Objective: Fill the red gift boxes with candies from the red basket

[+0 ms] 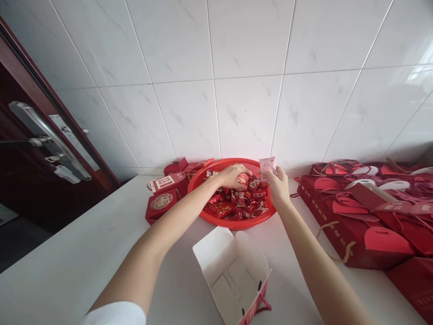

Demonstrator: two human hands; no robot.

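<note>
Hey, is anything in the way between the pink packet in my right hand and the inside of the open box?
Two edges: the near rim of the red basket and the rounded flap of the open box lie between the pink packet and the box's inside. I see nothing else blocking it.

So we've got our left hand over a red basket full of wrapped sweets, pinching a round red sweet. Our right hand holds a pale pink packet near the rim, around 2 o'clock. Going by the basket: an open box, white inside, sits at 6 o'clock, small red boxes at 9, and a bunch of gift boxes around 3 to 4.
</note>
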